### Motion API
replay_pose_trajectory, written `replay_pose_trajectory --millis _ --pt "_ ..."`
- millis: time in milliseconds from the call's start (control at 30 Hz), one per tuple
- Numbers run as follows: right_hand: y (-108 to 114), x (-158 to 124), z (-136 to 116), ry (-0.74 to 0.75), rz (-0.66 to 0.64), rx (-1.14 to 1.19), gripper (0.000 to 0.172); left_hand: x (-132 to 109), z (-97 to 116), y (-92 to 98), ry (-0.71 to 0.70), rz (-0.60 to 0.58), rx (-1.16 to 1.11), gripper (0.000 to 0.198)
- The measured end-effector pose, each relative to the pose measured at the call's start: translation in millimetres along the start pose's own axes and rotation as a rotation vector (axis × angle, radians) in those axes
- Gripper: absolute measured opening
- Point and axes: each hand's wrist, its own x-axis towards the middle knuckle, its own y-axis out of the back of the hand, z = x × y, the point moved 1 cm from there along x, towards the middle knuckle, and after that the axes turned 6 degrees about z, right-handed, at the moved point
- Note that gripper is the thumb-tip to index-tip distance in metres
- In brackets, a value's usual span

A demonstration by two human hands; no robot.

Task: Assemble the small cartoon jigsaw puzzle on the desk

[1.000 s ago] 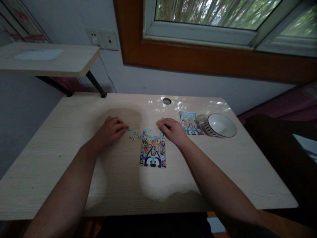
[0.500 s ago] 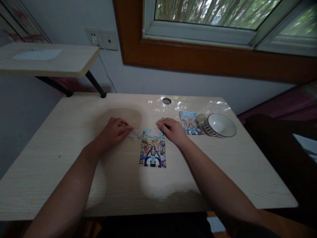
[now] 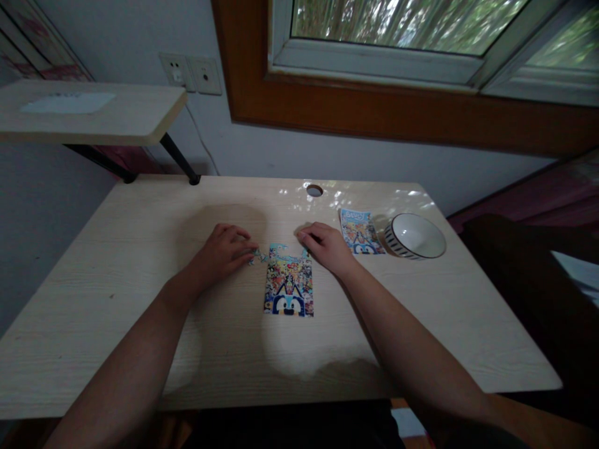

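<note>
Pale desk (image 3: pixel 116 249) below a window (image 3: pixel 397 25): the left hand (image 3: pixel 224 252) has moved rightward, bringing its fingertips to the loose pieces (image 3: pixel 262 256).

At the frame's centre lies the puzzle (image 3: pixel 289 287), its upper edge gapped; the shift draws the loose pieces within the left fingers' reach, close to that unfinished edge. The left fingers are slightly parted; whether they grip a piece cannot be told. The right hand (image 3: pixel 327 246), curled beside the puzzle's upper right corner, is unmoved; its hold, if any, is hidden. Right of centre, the bowl (image 3: pixel 416 236) shows its white inside, with a picture sheet (image 3: pixel 360 231) at its left.
</note>
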Motion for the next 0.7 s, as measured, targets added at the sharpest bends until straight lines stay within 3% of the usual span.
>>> replay_pose_trajectory --millis 700 --pt "-0.8 -0.1 2.8 0.004 -0.004 -0.005 0.022 2.2 4.3 2.8 -0.001 0.011 -0.034 0.018"
